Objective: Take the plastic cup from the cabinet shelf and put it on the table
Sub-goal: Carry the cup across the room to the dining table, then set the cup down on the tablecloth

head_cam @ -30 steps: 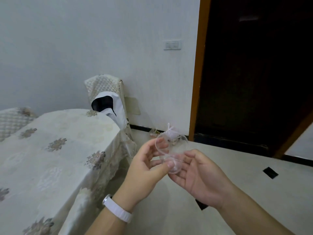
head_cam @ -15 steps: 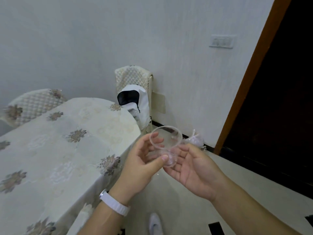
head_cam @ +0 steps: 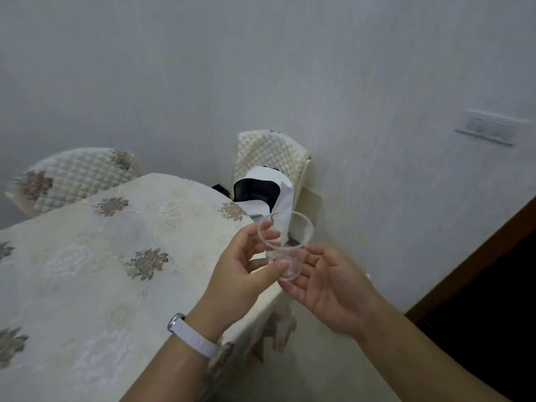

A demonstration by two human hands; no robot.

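We have the plastic cup (head_cam: 285, 245) off the cabinet shelf (which is out of view) and in the air just past the table (head_cam: 116, 256) corner. Our left hand (head_cam: 243, 268) pinches its wall between thumb and fingers. Our right hand (head_cam: 327, 288), fingers nearly straight, supports the base from four o'clock. What is left, we judge, is carrying it toward nine o'clock and setting it down.

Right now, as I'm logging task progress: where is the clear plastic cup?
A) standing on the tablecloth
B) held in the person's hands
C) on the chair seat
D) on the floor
B: the left hand pinches the plastic cup between thumb and fingers, straight fingers of the right hand touch its base, and it is not resting on the table.
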